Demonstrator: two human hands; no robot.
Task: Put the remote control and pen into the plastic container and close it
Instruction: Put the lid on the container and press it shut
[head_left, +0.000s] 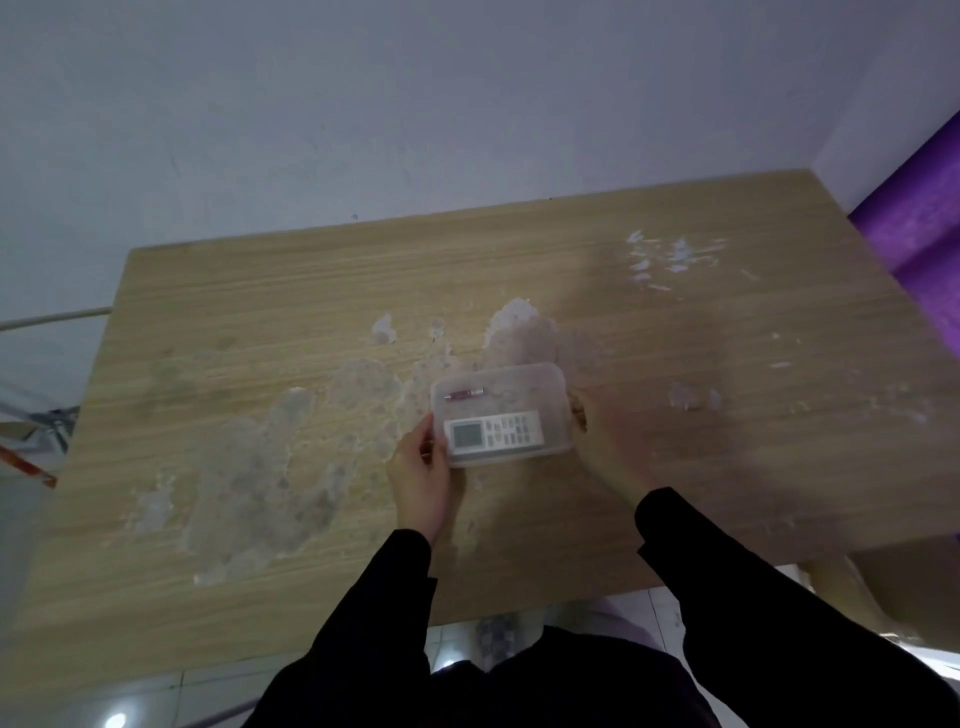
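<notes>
Translucent plastic container (501, 413) sitting on a worn wooden table (260, 322), white remote control (494, 429) and small pen (466, 395) showing blurrily inside, left hand (422, 478) gripping its left end, right hand (605, 441) smeared by blur at its right end, grip impossible to judge, whether the lid is on unclear.

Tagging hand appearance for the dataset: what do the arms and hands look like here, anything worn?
Both hands are bare: left hand and right hand show no gloves, rings or watch that I can make out; the right one is motion-blurred. Long black sleeves cover both arms to the wrists, plain, no visible markings.
</notes>
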